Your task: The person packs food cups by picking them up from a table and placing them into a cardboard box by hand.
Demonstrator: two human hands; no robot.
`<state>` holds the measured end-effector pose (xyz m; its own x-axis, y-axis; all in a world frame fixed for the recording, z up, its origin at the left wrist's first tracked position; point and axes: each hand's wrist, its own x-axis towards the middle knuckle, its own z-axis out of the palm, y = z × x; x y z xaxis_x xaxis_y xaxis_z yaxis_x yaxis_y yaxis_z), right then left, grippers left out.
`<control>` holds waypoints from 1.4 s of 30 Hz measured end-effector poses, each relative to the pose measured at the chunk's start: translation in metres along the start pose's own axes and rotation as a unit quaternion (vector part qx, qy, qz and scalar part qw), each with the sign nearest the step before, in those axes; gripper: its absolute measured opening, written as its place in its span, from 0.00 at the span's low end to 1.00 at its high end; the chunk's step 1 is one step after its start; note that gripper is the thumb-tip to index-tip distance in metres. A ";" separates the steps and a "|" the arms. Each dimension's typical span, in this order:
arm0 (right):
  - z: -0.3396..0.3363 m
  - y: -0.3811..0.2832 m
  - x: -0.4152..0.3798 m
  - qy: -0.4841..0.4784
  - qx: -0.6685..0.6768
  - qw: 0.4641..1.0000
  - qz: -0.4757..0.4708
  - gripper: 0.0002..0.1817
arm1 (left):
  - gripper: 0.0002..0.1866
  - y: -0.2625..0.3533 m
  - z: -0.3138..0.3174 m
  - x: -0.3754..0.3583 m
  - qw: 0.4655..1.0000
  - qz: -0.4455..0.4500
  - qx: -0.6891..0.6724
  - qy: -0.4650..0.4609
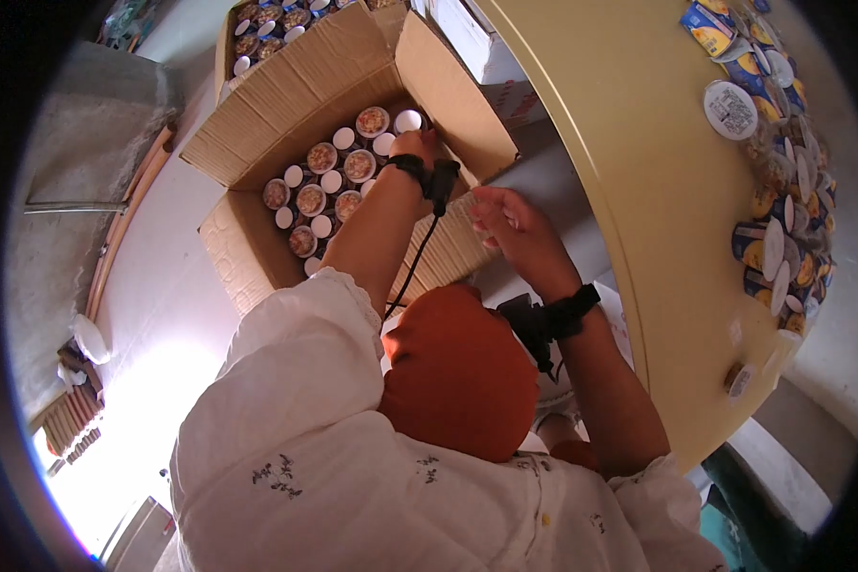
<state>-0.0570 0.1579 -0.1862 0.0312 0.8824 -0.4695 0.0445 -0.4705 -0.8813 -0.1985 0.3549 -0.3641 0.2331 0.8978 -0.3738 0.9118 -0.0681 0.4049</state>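
Note:
My left hand (416, 145) reaches down into the right corner of an open cardboard box (300, 110). Its fingers are mostly hidden, so any grip does not show. Rows of small food cups stand in the box, some with clear tops over a nutty-looking filling, like this cup (359, 166), others showing plain white round ends, like this one (408, 121) beside my left hand. Over the near right flap (448, 243), my right hand (513, 227) hovers with loosely bent fingers held apart and nothing visible in them. Black straps with small devices circle both wrists.
A tan table (629, 172) curves along my right, with a heap of blue-and-yellow cups (772, 191) at its far side and a single cup (738, 379) nearer me. Another box of cups (267, 33) stands behind the open one. A white carton (472, 38) sits beside the table edge.

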 end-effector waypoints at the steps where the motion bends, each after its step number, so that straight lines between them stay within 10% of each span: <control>1: 0.001 0.001 0.001 0.006 0.017 1.000 -0.013 0.21 | 0.11 -0.003 -0.002 0.003 0.998 0.046 0.034 -0.011; 6: -0.002 -0.003 -0.004 0.009 0.058 0.998 -0.011 0.21 | 0.15 -0.014 0.008 0.028 0.912 -0.078 -0.389 -0.100; 9: -0.002 -0.007 -0.003 0.001 0.052 0.999 0.008 0.21 | 0.18 -0.015 0.038 0.050 0.548 -0.265 -0.789 -0.084; 12: -0.002 -0.008 -0.003 0.000 0.038 0.999 0.005 0.22 | 0.21 -0.017 0.026 0.044 0.746 -0.190 -0.631 -0.095; 14: -0.002 -0.006 -0.003 -0.005 0.042 0.999 -0.005 0.22 | 0.23 -0.033 0.018 0.046 0.971 0.075 -0.210 -0.082; 15: -0.003 -0.006 -0.004 -0.003 0.041 0.999 -0.005 0.22 | 0.24 -0.038 0.018 0.051 0.978 0.162 -0.117 -0.058; 17: -0.004 -0.012 -0.007 -0.004 0.033 0.999 0.017 0.22 | 0.26 -0.073 0.049 0.093 0.950 0.278 -0.138 -0.032; 20: -0.004 -0.011 -0.009 -0.014 0.041 0.999 0.005 0.22 | 0.23 -0.115 0.106 0.157 0.894 0.127 -0.427 -0.050; 26: -0.002 -0.007 -0.010 -0.009 0.047 0.999 -0.011 0.21 | 0.26 -0.021 -0.015 0.045 0.994 0.108 -0.009 -0.017; 32: -0.003 -0.022 -0.024 0.012 0.068 0.997 -0.040 0.21 | 0.19 0.026 -0.070 -0.030 0.991 0.109 -0.076 0.029; 33: -0.003 -0.025 -0.028 0.019 0.069 0.996 -0.044 0.21 | 0.03 0.019 -0.052 -0.027 0.915 0.137 -0.379 -0.011; 36: -0.006 -0.037 -0.045 0.044 0.068 0.990 -0.117 0.18 | 0.03 0.080 -0.114 -0.092 0.670 -0.141 -0.727 -0.049; 42: -0.026 -0.077 -0.104 0.093 0.013 0.974 -0.205 0.19 | 0.19 0.105 -0.167 -0.171 0.714 -0.033 -0.689 -0.115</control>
<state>-0.0381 0.1021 -0.0681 0.1970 0.9785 -0.0617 0.0664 -0.0761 -0.9949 -0.1990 0.2671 -0.1183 0.3998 0.7730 -0.4925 -0.2396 0.6068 0.7579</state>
